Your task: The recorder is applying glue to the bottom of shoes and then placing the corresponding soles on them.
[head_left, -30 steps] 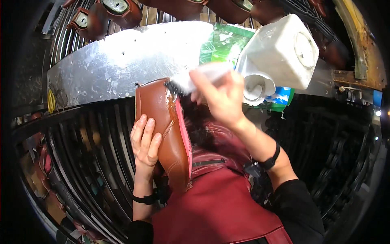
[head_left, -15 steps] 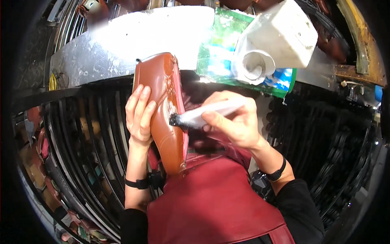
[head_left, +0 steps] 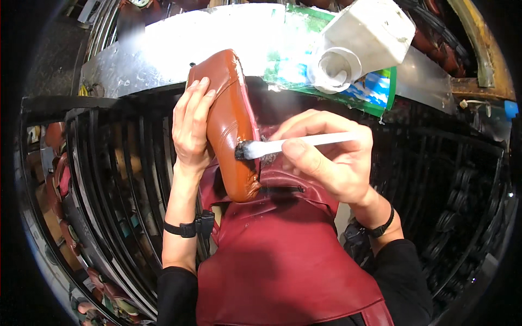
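My left hand [head_left: 190,122] grips a brown leather shoe upper [head_left: 224,127] from its left side, fingers laid over the leather and the thumb hidden behind. The shoe is tilted, its toe pointing down toward my red apron [head_left: 283,255]. Along its right-hand edge runs a wet, shiny band beside a pinkish strip. Pinched in my right hand [head_left: 331,163] is a white-handled brush [head_left: 310,139]. Its dark bristles touch the leather near the lower right edge of the shoe, towards the toe.
A metal bench [head_left: 114,76] stretches across the far side. On it lie a green and blue plastic sheet [head_left: 293,35] and a white plastic container [head_left: 375,38] on its side, mouth toward me. Black racks [head_left: 103,179] flank me, with brown shoes [head_left: 62,179] at left.
The shoe has turned slightly and shifted up and right with my left hand. My right hand has moved right, and the brush tip now sits closer to the toe.
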The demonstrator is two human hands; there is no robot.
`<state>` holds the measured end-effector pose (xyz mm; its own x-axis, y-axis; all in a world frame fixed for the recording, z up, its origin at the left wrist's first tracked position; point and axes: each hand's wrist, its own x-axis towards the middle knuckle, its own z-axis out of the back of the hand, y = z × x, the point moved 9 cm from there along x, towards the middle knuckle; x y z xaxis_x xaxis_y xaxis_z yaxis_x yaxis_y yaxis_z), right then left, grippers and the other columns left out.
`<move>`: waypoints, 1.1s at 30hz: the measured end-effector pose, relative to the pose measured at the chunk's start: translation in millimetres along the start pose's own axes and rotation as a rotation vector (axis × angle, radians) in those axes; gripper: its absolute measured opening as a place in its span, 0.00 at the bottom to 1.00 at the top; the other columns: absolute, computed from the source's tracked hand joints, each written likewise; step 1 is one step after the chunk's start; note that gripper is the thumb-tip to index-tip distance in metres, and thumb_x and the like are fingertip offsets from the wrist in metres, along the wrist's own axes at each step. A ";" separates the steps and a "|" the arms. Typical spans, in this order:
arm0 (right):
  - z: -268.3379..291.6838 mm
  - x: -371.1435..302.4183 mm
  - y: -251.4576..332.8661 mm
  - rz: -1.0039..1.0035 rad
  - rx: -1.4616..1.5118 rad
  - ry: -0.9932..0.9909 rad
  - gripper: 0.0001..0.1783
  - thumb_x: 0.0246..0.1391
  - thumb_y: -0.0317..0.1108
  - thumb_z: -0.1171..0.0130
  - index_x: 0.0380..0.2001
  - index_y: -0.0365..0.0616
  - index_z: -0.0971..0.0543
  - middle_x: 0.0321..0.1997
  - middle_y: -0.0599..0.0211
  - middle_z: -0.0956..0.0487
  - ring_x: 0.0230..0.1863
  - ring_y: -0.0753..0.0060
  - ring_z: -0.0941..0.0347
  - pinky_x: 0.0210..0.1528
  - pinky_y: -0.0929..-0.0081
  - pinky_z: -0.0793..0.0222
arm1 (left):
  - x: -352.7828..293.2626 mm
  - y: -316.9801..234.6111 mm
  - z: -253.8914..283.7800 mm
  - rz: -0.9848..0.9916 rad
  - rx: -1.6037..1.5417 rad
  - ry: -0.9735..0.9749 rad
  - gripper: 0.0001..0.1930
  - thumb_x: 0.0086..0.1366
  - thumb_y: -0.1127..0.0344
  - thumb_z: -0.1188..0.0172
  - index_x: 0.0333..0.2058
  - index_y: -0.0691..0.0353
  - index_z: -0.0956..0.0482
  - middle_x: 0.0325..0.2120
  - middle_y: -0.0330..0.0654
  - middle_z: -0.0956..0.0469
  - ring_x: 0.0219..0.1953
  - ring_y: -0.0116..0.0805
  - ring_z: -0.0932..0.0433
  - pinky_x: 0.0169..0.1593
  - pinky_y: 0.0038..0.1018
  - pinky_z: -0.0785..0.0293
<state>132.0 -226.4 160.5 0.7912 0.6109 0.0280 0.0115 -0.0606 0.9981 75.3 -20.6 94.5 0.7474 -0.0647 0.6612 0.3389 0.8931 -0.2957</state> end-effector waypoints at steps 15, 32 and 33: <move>1.4 58.6 111.9 0.565 -0.330 0.154 0.13 0.39 0.29 0.32 0.30 0.34 0.18 0.33 0.49 0.14 0.29 0.59 0.18 0.34 0.67 0.21 | 97.9 25.6 14.2 0.315 -0.122 0.190 0.28 0.55 0.80 0.38 0.57 0.62 0.23 0.54 0.49 0.18 0.56 0.53 0.20 0.60 0.40 0.24; 123.0 12.8 -35.5 0.155 -0.108 -0.764 0.11 0.67 0.33 0.33 0.39 0.34 0.17 0.27 0.62 0.17 0.23 0.76 0.21 0.24 0.80 0.28 | 73.3 119.1 -10.4 0.725 -1.076 -0.216 0.42 0.47 0.79 0.34 0.66 0.75 0.31 0.59 0.54 0.24 0.60 0.47 0.22 0.66 0.37 0.27; 129.8 6.9 -31.4 0.197 -0.186 -0.812 0.12 0.68 0.35 0.34 0.40 0.34 0.17 0.25 0.65 0.18 0.22 0.77 0.22 0.22 0.81 0.29 | 66.3 112.7 -4.4 0.740 -1.082 -0.193 0.44 0.48 0.70 0.30 0.66 0.78 0.33 0.60 0.58 0.25 0.62 0.48 0.23 0.69 0.40 0.31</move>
<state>216.5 -322.8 122.1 0.9618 -0.1566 0.2247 -0.2165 0.0678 0.9739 165.5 73.9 101.9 0.8895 0.4254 0.1669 0.2380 -0.1196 -0.9639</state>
